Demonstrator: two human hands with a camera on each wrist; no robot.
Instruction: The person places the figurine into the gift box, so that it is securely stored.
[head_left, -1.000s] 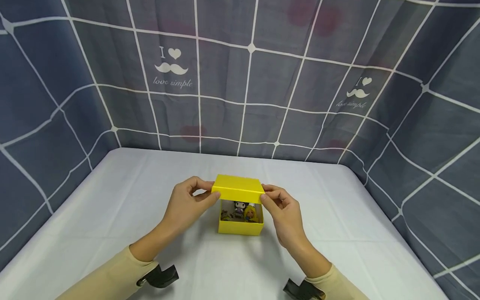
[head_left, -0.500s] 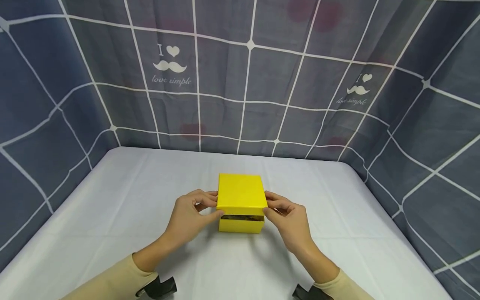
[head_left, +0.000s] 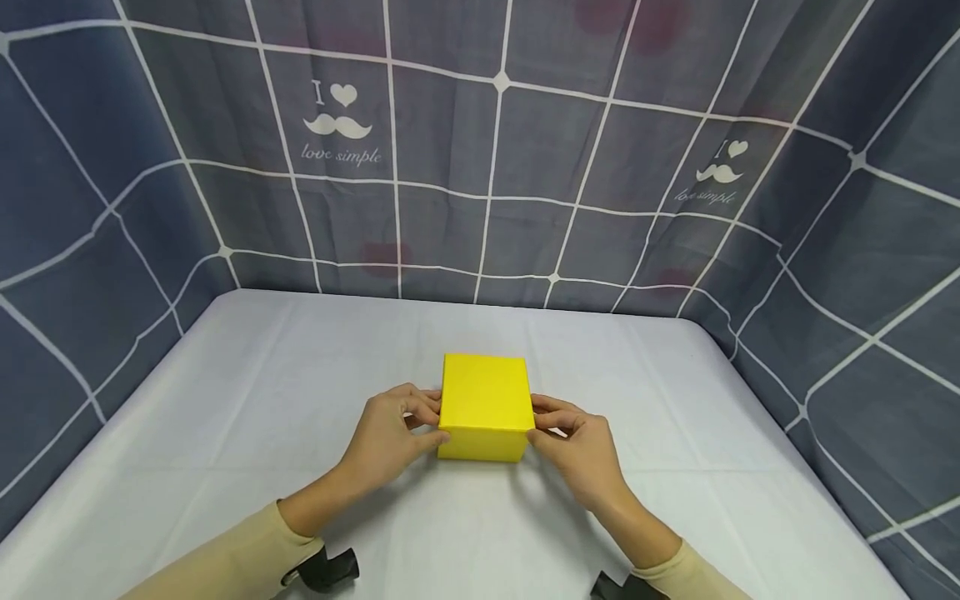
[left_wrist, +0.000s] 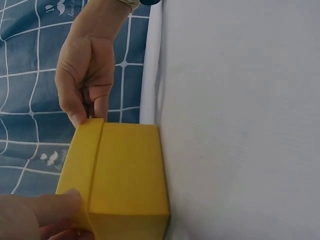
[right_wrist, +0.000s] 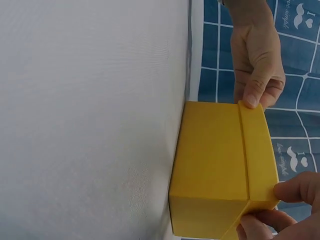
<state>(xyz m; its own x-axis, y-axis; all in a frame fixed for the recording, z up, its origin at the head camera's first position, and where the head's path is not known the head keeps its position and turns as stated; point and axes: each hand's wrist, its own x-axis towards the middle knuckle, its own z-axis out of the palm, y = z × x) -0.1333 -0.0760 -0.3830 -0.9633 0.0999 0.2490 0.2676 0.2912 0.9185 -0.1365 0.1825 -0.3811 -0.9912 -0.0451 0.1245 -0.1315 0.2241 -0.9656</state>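
Observation:
A square yellow box stands on the table, its matching lid [head_left: 486, 390] down over the top. In the left wrist view the lid forms a band at the upper end of the box body [left_wrist: 131, 170], and their edges run parallel. My left hand [head_left: 392, 425] pinches the lid's left side, thumb at the near corner and fingers further back. On the opposite side my right hand [head_left: 583, 448] pinches the lid the same way, its thumb at the near right corner. What lies inside the box is hidden.
A white cloth [head_left: 300, 375] covers the table. Behind it and along both sides hangs a grey-blue curtain [head_left: 450, 150] with white grid lines and moustache prints. Black straps [head_left: 326, 571] sit at the wrists.
Both hands have lowered the lid from a raised, tilted position onto the box. The gap at the front has closed, and the small figures visible inside earlier are now covered.

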